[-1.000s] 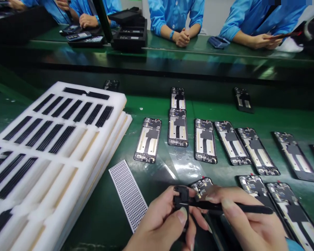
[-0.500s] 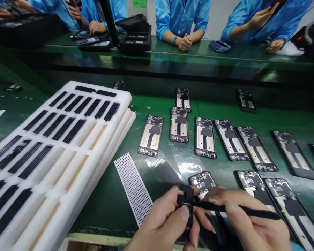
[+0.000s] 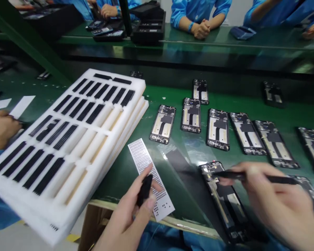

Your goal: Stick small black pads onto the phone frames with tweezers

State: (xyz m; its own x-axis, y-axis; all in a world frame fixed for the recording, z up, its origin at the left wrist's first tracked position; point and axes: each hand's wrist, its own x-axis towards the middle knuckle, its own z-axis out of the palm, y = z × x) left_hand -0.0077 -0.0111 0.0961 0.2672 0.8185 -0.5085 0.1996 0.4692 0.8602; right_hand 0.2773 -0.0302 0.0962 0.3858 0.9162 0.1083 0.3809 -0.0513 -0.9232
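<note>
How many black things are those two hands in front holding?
2 that I can see: a small black part in the left hand, and a thin black tool in the right hand. Fingers could hide more.

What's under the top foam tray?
More white foam, seen only at its edges, with small dark marks near the front corner. The top tray covers the rest; any contents are hidden.
</note>
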